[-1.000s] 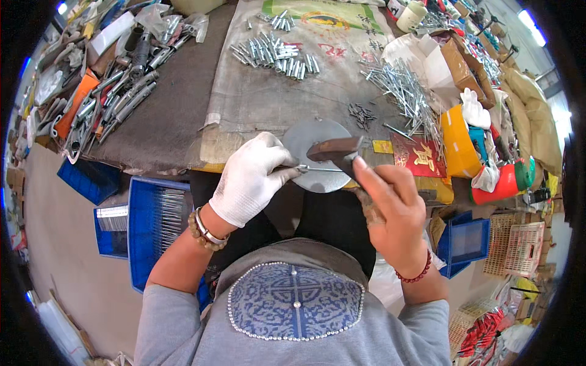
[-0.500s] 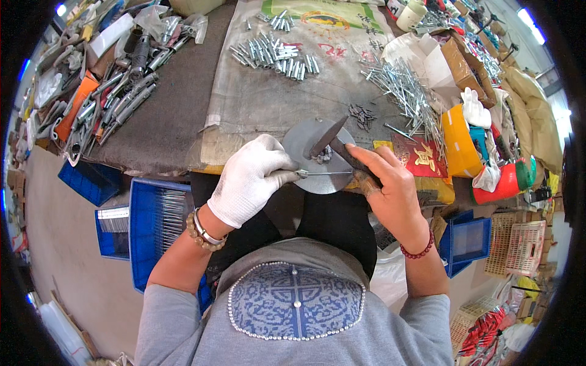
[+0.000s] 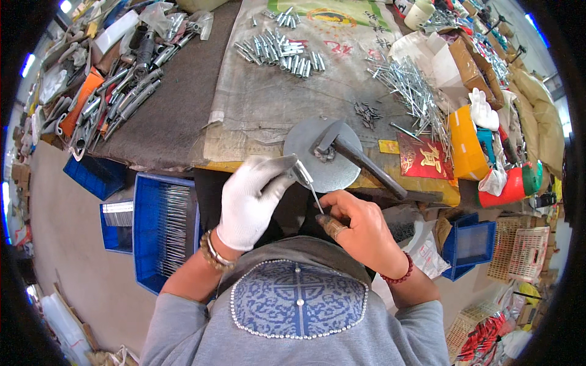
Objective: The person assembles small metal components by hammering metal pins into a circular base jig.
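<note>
In a white knitted glove, my left hand (image 3: 250, 201) is closed on a short shiny metal sleeve (image 3: 301, 173) in front of a round grey metal plate (image 3: 299, 137). From the sleeve a thin metal rod (image 3: 317, 200) slants down toward my body. My bare right hand (image 3: 365, 229), a band wrapped on one finger, pinches the rod's lower end. A hammer (image 3: 367, 166) lies with its head on the plate and its handle reaching over the table's front edge. Small dark pins (image 3: 367, 114) are heaped beyond it.
Metal sleeves (image 3: 278, 50) and long rods (image 3: 406, 91) lie on the sack-covered table. Tools (image 3: 116, 100) pile up at left; a yellow box (image 3: 469, 143) stands at right. Blue bins (image 3: 139, 238) sit below the table edge, one with rods (image 3: 174, 229).
My right hand has let go of the hammer, which now rests on the plate, and has taken the rod's end. The sleeve and rod have left the plate and tilted down toward me.
</note>
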A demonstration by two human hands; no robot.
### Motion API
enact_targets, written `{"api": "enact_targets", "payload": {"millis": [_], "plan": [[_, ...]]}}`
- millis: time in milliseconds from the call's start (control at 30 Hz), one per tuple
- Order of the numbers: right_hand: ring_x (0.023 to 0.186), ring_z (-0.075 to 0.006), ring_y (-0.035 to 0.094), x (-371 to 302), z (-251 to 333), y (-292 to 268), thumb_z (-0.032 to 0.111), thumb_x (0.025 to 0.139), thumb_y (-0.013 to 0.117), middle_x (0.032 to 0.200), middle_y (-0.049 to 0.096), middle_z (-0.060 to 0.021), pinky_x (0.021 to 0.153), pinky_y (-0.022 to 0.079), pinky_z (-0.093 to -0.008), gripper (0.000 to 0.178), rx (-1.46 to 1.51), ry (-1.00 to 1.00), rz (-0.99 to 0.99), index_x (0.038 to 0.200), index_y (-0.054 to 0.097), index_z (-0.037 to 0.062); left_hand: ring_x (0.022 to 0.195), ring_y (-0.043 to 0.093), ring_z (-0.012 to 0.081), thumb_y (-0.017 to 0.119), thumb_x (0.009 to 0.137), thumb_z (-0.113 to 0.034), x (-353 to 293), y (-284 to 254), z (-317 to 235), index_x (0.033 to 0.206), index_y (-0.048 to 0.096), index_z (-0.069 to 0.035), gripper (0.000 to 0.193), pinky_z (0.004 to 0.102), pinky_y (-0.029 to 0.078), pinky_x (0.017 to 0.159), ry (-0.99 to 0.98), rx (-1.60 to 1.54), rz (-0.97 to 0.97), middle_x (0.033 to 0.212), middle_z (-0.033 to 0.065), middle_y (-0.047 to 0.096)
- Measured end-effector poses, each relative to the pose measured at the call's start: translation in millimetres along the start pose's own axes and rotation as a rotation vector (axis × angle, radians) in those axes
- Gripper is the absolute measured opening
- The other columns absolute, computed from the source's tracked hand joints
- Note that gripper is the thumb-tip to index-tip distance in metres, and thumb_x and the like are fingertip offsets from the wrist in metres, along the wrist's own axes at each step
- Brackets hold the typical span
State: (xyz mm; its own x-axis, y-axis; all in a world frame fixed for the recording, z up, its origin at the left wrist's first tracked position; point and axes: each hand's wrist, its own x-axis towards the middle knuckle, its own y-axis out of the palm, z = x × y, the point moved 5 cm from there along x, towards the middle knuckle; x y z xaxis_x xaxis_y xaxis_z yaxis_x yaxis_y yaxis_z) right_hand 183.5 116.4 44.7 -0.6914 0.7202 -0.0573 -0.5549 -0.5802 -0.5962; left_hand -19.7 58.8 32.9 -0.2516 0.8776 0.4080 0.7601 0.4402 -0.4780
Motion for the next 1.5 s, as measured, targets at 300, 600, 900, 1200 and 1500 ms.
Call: {"api": "enact_targets", "payload": {"millis": [300, 600, 900, 1200, 1500], "plan": [[0.07, -0.0153, 0.057, -10, -13, 35, 0.002, 0.094, 0.075, 0.08, 0.064, -0.0095, 0.067, 0.048, -0.032, 0.032, 0.526, 0.248, 0.189, 0.125, 0.068, 0.0019, 0.066, 0.062, 0.0063, 0.063, 0.106, -0.007, -35, 25, 6, 0.163, 0.047, -0.006, 0.059, 0.0224, 0.048, 0.056, -0.784, -0.643, 0.123, 0.101, 0.0083, 0.074], [0.09, -0.029, 0.074, -2, 32, 35, 0.002, 0.091, 0.075, 0.101, 0.076, -0.0157, 0.084, 0.057, -0.0378, 0.042, 0.121, -0.105, 0.058, 0.132, 0.069, 0.0034, 0.071, 0.059, 0.0073, 0.071, 0.099, -0.01, -44, -13, 13, 0.159, 0.043, -0.002, 0.066, 0.0217, 0.047, 0.061, -0.699, -0.682, -0.038, 0.104, 0.0124, 0.077], [0.142, -0.0429, 0.053, 35, -12, 18, 0.039, 0.107, 0.066, 0.151, 0.056, -0.0218, 0.121, 0.04, -0.0578, 0.057, -0.506, -0.533, -0.566, 0.147, 0.059, -0.0014, 0.08, 0.065, 0.0123, 0.067, 0.1, -0.006, -142, -108, 149, 0.156, 0.047, 0.001, 0.06, 0.0258, 0.051, 0.067, -0.803, -0.446, -0.719, 0.111, 0.0143, 0.075], [0.145, -0.0442, 0.05, 34, -11, 28, 0.047, 0.109, 0.059, 0.154, 0.053, -0.0244, 0.123, 0.038, -0.0613, 0.067, -0.672, -0.635, -0.573, 0.151, 0.054, -0.0046, 0.103, 0.072, 0.0266, 0.077, 0.092, -0.012, -278, -147, 334, 0.144, 0.062, 0.003, 0.056, 0.0383, 0.058, 0.09, -1.184, -0.035, -0.973, 0.125, 0.0181, 0.075], [0.146, -0.0443, 0.049, 38, -17, 28, 0.05, 0.109, 0.058, 0.156, 0.052, -0.0255, 0.123, 0.037, -0.0598, 0.069, -0.701, -0.613, -0.56, 0.152, 0.055, -0.0045, 0.103, 0.074, 0.0305, 0.085, 0.089, -0.02, -261, -165, 379, 0.137, 0.067, 0.001, 0.055, 0.0399, 0.057, 0.093, -1.338, 0.233, -0.942, 0.118, 0.0208, 0.078]]}}
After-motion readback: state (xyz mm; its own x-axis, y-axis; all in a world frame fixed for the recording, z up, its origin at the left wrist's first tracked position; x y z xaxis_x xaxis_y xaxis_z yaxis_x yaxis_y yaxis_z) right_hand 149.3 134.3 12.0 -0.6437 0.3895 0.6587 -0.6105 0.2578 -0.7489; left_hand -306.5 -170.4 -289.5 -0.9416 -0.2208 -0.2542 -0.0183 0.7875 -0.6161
